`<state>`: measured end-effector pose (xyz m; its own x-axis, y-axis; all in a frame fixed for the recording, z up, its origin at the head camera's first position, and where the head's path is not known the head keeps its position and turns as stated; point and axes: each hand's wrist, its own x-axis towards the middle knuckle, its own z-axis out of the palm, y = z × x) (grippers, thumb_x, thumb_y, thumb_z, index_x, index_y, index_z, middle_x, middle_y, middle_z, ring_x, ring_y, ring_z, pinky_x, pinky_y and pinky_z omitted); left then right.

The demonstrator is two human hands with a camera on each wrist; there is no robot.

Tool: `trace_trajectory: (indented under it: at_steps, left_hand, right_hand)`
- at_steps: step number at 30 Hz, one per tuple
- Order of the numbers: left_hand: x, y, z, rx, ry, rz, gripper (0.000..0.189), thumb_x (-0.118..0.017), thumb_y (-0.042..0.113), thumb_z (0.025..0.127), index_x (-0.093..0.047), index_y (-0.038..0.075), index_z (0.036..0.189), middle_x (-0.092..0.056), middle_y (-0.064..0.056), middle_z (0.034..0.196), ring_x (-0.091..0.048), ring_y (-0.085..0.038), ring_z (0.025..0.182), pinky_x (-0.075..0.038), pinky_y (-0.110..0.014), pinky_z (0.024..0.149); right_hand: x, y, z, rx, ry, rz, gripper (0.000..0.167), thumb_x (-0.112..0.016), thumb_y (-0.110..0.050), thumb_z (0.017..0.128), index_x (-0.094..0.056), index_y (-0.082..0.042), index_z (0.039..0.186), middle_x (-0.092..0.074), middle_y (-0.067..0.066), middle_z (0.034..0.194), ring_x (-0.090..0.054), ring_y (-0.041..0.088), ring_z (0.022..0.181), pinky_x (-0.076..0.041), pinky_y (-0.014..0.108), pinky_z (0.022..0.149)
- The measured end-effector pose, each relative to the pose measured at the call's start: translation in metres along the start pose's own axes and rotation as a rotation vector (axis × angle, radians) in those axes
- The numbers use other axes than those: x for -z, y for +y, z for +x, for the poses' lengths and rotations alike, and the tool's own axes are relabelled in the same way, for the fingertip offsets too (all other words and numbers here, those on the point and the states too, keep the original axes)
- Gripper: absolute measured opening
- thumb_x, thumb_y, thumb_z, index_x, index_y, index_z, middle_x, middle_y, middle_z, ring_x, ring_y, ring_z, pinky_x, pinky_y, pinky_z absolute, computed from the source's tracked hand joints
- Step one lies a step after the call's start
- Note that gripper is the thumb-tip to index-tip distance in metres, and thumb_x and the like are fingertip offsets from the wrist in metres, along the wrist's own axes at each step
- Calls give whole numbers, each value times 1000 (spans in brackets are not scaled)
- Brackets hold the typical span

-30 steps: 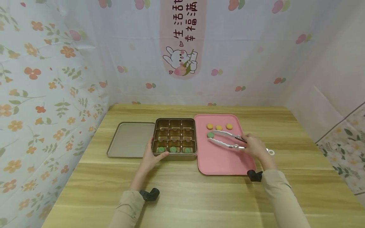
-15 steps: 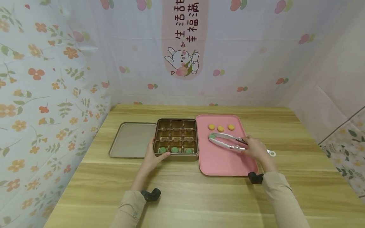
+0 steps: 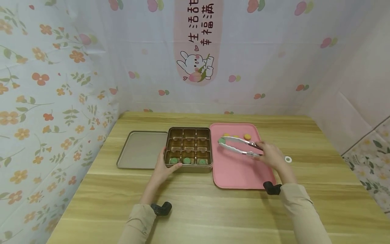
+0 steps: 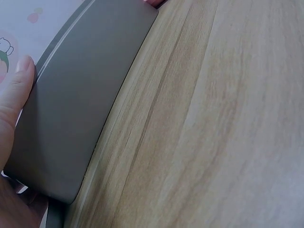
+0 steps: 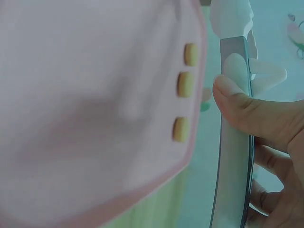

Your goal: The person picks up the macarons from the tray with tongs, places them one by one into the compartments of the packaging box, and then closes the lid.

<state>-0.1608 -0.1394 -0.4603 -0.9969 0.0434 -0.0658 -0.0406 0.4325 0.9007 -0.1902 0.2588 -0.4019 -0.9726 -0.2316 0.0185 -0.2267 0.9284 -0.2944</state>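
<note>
My left hand (image 3: pixel 162 168) grips the front left corner of a brown tin (image 3: pixel 195 169), thumb along its front rim and fingers at its left side. The left wrist view shows the thumb (image 4: pixel 18 88) against the tin's front wall (image 4: pixel 83 90). Inside the tin is a gold divided insert; three green cookies (image 3: pixel 187 160) lie in its front row. My right hand (image 3: pixel 272 156) holds metal tongs (image 3: pixel 233 149) over the pink tray (image 3: pixel 240 174). Between the tong tips is another green cookie (image 3: pixel 221 140), raised near the tray's left edge. In the right wrist view, the thumb presses the tong handle (image 5: pixel 235 147).
Three yellow cookies (image 3: pixel 247 137) sit in a row at the tray's far end, two partly hidden behind the tongs. A flat tin lid (image 3: pixel 141 149) lies left of the tin. Patterned cloth (image 3: pixel 137 57) hangs behind and beside the wooden table (image 3: pixel 195 210).
The tongs have closed on the green cookie and lifted it from the tray, moving slightly left and toward the far side. My left hand stays on the tin.
</note>
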Motion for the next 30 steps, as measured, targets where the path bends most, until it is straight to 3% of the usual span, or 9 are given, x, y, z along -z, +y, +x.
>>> trace_trajectory:
  at_steps: [7,16,30]
  left_hand:
    - [-1,0,0,-2,-3,-6,105,-73,37,75,-3,9,147,-5,-20,153,-8,-42,139,-16,-59,110]
    - [-1,-1,1,7,2,4,106,-73,39,74,-3,10,147,-5,-19,153,-9,-41,139,-16,-58,110]
    - [-1,-1,0,-2,5,0,105,-73,39,75,-3,10,147,-5,-19,153,-9,-41,139,-16,-58,110]
  right_hand:
    - [7,-21,9,68,46,-3,59,-73,-18,75,-51,1,127,-56,22,118,-55,42,98,-45,54,74]
    - [7,-43,20,135,46,-11,50,-76,-23,73,-60,-9,119,-57,15,116,-54,41,104,-44,55,83]
    - [9,-58,24,144,-1,-28,57,-75,-21,75,-54,-1,124,-56,17,118,-54,38,98,-46,50,77]
